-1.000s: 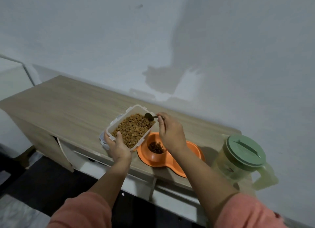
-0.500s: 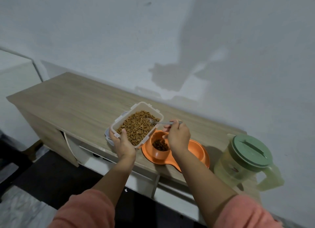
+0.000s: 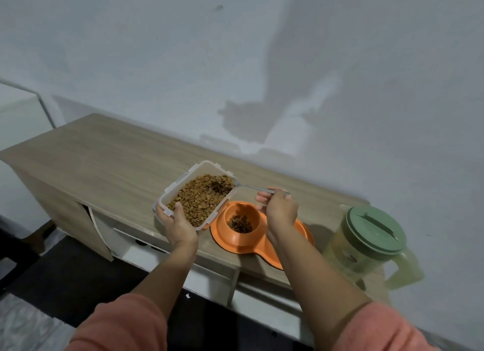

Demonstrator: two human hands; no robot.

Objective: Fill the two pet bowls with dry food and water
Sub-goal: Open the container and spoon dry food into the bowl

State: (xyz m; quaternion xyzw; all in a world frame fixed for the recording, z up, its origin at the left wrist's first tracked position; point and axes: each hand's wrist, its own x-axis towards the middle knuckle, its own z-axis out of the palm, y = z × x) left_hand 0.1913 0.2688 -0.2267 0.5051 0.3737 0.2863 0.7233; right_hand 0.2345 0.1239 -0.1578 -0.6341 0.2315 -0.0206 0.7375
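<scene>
Left hand [image 3: 176, 226] grips the clear rectangular plastic kibble container [image 3: 196, 193] by its near corner, tilted; right hand [image 3: 279, 208] pinches the metal spoon [image 3: 245, 186] handle, bowl dipped in kibble.

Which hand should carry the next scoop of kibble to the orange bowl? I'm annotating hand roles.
Right. The right hand already grips the spoon, whose tip sits in the kibble container, right beside the orange bowl. The left hand is busy holding that container.

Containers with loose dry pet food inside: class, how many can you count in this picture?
2: the clear plastic food box, gripped by the left hand, and the orange bowl right of it. The feeder's second bowl is hidden.
</scene>
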